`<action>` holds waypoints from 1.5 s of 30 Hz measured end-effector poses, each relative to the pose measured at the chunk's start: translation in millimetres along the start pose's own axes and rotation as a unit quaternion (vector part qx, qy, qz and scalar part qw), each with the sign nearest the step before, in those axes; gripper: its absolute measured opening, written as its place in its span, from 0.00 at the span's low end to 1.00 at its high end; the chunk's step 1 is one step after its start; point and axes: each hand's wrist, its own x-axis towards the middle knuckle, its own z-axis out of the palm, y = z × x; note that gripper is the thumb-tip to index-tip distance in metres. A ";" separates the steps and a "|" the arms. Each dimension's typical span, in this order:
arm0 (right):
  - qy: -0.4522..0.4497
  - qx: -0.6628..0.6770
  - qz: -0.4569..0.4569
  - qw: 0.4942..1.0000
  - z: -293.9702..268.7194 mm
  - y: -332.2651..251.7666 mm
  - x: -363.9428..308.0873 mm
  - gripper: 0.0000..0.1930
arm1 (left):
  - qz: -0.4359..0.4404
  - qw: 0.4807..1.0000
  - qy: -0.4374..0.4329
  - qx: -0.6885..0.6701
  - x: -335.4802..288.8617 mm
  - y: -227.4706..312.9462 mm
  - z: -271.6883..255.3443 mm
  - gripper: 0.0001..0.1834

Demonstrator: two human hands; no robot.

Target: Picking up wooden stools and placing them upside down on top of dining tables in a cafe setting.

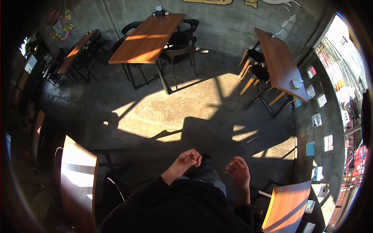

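Observation:
In front of my body, both hands are raised over the dark floor. My left hand [186,161] is loosely closed, its fingers curled toward the thumb, and I see nothing in it. To its right, apart from it, my right hand [239,173] is half-curled with its fingers a little apart, holding nothing that shows. Neither hand touches anything. The nearest furniture to the right hand is a wooden table [287,204] at the lower right.
A long wooden table [149,39] with black chairs [178,54] stands ahead. At the right, another table [281,64] has round stools [259,72] beside it. A sunlit table [79,174] is at the lower left. Sun patches mark the concrete floor [171,106].

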 end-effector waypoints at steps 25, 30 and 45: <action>-0.559 -0.158 0.336 0.741 354.6 182.1 327.2 0.25 | 0.416 0.791 0.449 0.010 -76.2 161.3 -162.7 0.06; -0.585 -0.138 0.356 0.716 388.5 217.1 368.2 0.22 | 0.445 0.766 0.464 -0.021 -93.9 198.1 -202.9 0.07; -0.558 -0.141 0.335 0.746 579.6 339.7 553.9 0.19 | 0.479 0.703 0.526 -0.023 -77.9 361.4 -380.7 0.07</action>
